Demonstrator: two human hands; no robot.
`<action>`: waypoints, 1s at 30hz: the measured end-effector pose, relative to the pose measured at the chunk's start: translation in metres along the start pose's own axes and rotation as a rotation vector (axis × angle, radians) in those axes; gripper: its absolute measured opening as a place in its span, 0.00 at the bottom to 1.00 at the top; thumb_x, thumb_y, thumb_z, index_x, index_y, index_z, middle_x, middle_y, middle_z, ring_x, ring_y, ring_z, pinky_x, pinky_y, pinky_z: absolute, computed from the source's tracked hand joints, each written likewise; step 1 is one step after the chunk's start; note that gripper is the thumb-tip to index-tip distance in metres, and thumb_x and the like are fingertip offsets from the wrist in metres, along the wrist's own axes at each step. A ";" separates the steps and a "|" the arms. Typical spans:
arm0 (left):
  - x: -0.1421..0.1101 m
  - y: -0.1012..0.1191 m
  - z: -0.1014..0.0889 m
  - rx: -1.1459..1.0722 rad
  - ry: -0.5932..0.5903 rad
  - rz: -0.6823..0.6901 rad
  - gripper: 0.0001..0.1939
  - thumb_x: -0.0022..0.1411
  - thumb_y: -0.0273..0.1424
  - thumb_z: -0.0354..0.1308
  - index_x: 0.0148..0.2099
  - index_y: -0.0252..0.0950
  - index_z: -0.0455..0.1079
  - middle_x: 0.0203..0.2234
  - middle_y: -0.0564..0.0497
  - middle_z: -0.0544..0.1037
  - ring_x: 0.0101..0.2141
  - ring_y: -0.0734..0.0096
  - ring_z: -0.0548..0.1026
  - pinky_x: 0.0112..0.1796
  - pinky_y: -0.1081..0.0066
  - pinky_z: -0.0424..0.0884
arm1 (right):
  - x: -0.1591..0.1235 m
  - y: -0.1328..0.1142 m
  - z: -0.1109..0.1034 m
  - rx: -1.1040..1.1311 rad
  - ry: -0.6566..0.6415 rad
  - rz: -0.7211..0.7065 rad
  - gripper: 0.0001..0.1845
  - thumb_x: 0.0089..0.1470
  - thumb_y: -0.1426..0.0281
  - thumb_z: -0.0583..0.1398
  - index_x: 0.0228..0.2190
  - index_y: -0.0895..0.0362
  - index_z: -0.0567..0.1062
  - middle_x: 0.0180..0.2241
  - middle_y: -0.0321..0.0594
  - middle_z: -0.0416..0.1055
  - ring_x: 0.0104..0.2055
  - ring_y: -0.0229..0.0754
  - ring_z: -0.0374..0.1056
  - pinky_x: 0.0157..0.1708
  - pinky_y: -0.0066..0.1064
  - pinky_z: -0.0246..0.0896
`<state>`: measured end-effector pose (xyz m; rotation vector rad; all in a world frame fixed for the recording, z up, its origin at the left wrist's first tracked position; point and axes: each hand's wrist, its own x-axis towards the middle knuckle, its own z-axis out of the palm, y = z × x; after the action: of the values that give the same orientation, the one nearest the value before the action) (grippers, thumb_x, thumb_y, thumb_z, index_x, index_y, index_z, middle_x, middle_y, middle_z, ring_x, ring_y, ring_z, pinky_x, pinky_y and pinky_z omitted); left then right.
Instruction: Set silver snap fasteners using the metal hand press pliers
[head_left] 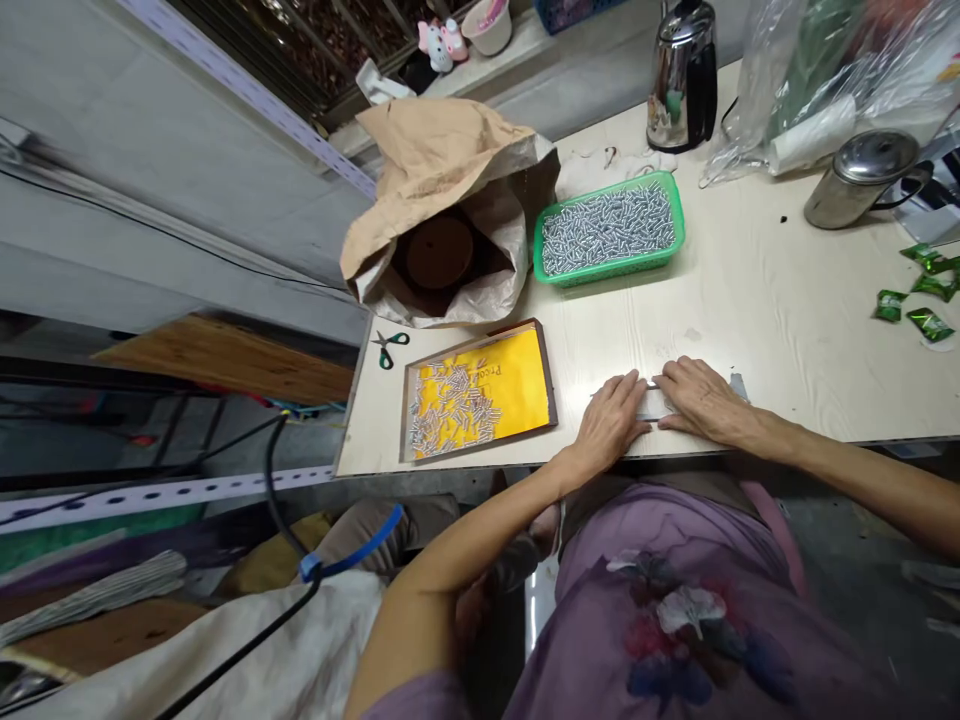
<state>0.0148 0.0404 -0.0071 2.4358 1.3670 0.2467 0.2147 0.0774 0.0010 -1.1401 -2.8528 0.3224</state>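
Two hands are lying palm down at the near edge of the table (757, 250), right of centre in the frame. The left hand (611, 425) and the right hand (705, 400) are almost meeting, their fingers stretched flat rather than clenched, and a thin pale strip (654, 405) is showing between them. The fingers are covering much of it, so I can't tell whether the hands are gripping it or only pressing on it. To the left of the hands, a brown-framed tray (553, 380) lined with yellow paper is holding a loose scatter of silver screws (454, 410). Green-handled scissors (388, 347) are lying at the table's left end, just beside the tray. Above the tray, a green basket (600, 272) is sitting full of heaped screws (609, 228), with a brown paper sack (442, 180) slumping open next to it. A steel kettle (681, 75) is standing at the top of the frame, a steel mug (862, 178) is lying at upper right below a plastic bag (780, 80), and green wrappers (890, 305) are scattered along the right edge.
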 end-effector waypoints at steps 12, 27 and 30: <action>0.030 0.008 -0.008 0.144 -0.317 0.115 0.17 0.65 0.34 0.55 0.54 0.32 0.62 0.44 0.42 0.71 0.46 0.57 0.68 0.43 0.61 0.69 | -0.014 -0.002 0.015 0.047 0.049 0.065 0.11 0.52 0.70 0.65 0.37 0.61 0.74 0.36 0.47 0.69 0.40 0.48 0.62 0.38 0.36 0.58; 0.004 0.011 0.030 0.033 0.075 -0.002 0.20 0.68 0.32 0.49 0.61 0.32 0.58 0.58 0.36 0.66 0.59 0.54 0.64 0.56 0.52 0.65 | -0.004 0.030 0.005 0.171 0.063 -0.070 0.20 0.56 0.59 0.60 0.45 0.60 0.73 0.40 0.50 0.71 0.42 0.50 0.64 0.40 0.37 0.60; -0.016 0.022 0.049 -0.005 0.112 0.062 0.23 0.70 0.35 0.44 0.64 0.33 0.55 0.62 0.35 0.63 0.64 0.53 0.58 0.59 0.50 0.62 | 0.006 0.042 0.005 0.149 0.058 -0.069 0.14 0.62 0.64 0.53 0.42 0.58 0.75 0.36 0.48 0.72 0.39 0.47 0.65 0.38 0.36 0.57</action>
<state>0.0395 0.0063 -0.0442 2.4964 1.3353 0.4071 0.2375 0.1104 -0.0131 -1.0057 -2.7568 0.4808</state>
